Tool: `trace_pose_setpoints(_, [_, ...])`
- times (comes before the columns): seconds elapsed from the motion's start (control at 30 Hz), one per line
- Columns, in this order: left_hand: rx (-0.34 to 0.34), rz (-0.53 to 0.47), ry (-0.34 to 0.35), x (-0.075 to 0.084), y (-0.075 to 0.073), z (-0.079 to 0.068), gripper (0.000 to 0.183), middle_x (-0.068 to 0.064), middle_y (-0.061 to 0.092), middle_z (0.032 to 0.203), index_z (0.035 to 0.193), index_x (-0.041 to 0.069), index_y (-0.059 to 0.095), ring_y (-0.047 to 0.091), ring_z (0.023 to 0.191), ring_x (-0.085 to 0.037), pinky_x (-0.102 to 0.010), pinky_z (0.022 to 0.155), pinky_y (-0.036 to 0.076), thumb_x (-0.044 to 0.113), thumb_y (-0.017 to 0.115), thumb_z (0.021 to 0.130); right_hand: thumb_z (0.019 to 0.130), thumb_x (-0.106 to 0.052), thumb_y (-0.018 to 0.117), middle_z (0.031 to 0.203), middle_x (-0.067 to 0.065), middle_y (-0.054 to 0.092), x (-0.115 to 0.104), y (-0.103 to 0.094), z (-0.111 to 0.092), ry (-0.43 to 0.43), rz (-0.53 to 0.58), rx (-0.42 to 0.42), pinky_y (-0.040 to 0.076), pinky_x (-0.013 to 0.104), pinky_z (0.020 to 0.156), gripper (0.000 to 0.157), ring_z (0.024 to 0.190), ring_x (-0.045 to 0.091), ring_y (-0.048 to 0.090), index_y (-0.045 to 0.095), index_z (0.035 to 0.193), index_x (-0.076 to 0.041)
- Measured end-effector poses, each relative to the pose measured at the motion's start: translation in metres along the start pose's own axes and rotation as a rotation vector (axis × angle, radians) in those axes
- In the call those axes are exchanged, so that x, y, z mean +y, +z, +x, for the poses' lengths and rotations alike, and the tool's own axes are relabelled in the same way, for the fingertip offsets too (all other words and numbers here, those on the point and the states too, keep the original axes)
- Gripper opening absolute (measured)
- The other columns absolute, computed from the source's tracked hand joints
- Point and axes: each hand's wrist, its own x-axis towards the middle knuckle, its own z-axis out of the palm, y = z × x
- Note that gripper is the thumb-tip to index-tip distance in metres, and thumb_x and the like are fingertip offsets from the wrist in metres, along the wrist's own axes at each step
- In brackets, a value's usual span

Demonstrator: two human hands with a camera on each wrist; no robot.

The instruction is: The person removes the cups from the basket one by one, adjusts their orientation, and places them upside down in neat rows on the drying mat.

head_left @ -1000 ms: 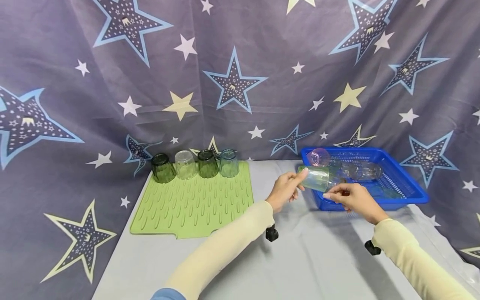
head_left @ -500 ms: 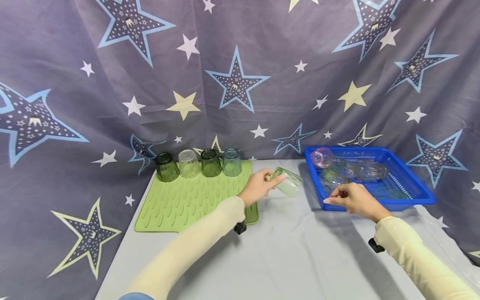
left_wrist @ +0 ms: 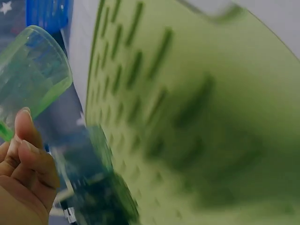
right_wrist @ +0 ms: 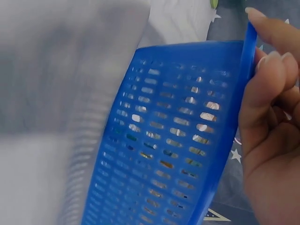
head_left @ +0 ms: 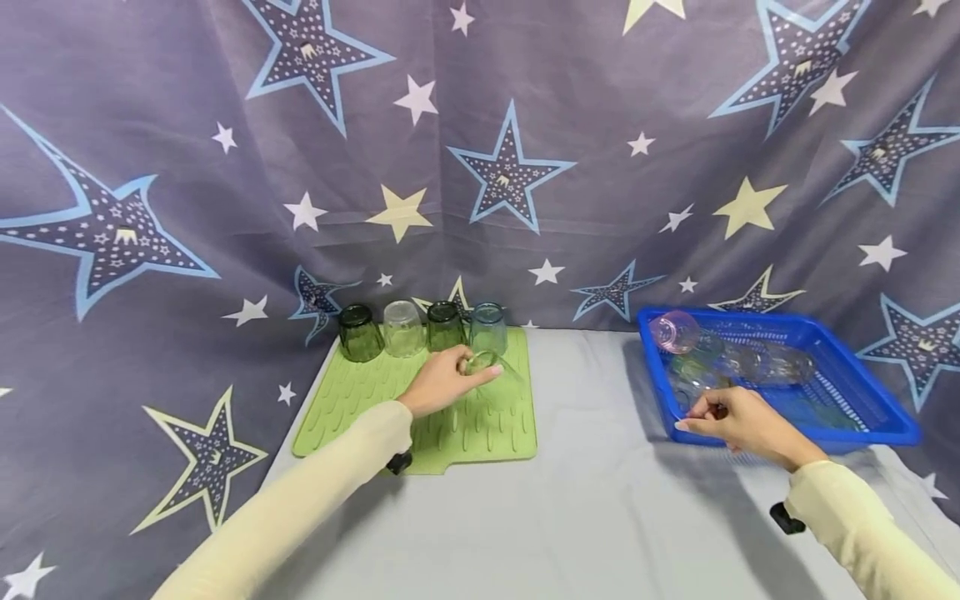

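Note:
Over the right part of the green draining mat (head_left: 330,417), my left hand (head_left: 438,385) grips a pale green drinking glass (left_wrist: 35,70) near one end. The glass is tilted, apart from the mat in the left wrist view. Thumb and fingertips pinch it there. At the right, my right hand (head_left: 753,427) pinches the near left rim of a blue perforated basket (right_wrist: 225,54), thumb on one side and curled fingers on the other. Inside the basket lie a pink glass (head_left: 675,332) and several clear or tinted glasses (head_left: 783,365).
Along the mat's back edge stand a dark green glass (head_left: 360,335), a clear glass (head_left: 404,332), another dark green glass (head_left: 446,327) and a bluish glass (head_left: 489,333). White cloth (head_left: 600,467) covers the table between mat and basket. A starry curtain (head_left: 585,217) hangs behind.
My left hand has carried the pale green glass from beside the basket leftward to above the mat. My right hand stays at the basket rim. The head view has shifted slightly.

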Motion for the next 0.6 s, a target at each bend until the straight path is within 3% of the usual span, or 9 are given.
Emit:
trace_pose_setpoints(0.1, [0.022, 0.046, -0.039, -0.017, -0.022, -0.011, 0.067, 0.0, 0.049, 0.075, 0.092, 0.015, 0.056, 0.038, 0.059, -0.012, -0.034, 0.059, 0.042, 0.081, 0.063, 0.083, 0.092, -0.05, 0.076, 0.08, 0.007, 0.062, -0.002, 0.004, 0.002, -0.013, 0.0, 0.015, 0.049, 0.034, 0.05, 0.043, 0.056, 0.013, 0.047, 0.07, 0.098, -0.008])
trace_pose_setpoints(0.3, [0.043, 0.115, -0.063, -0.042, -0.051, -0.02, 0.067, -0.002, 0.047, 0.075, 0.089, 0.013, 0.054, 0.036, 0.058, -0.014, -0.035, 0.056, 0.041, 0.079, 0.065, 0.083, 0.091, -0.05, 0.076, 0.075, 0.007, 0.059, 0.004, 0.003, -0.002, -0.02, 0.002, 0.041, 0.047, 0.032, 0.047, 0.042, 0.051, 0.012, 0.045, 0.07, 0.097, -0.009])
trace_pose_setpoints(0.6, [0.109, 0.275, -0.165, -0.084, -0.096, -0.04, 0.079, -0.004, 0.056, 0.078, 0.114, 0.01, 0.064, 0.049, 0.062, -0.019, -0.037, 0.06, 0.045, 0.083, 0.06, 0.083, 0.09, -0.051, 0.077, 0.072, 0.005, 0.056, 0.001, 0.004, 0.0, -0.009, 0.012, 0.032, 0.045, 0.031, 0.046, 0.044, 0.049, 0.011, 0.043, 0.068, 0.094, -0.009])
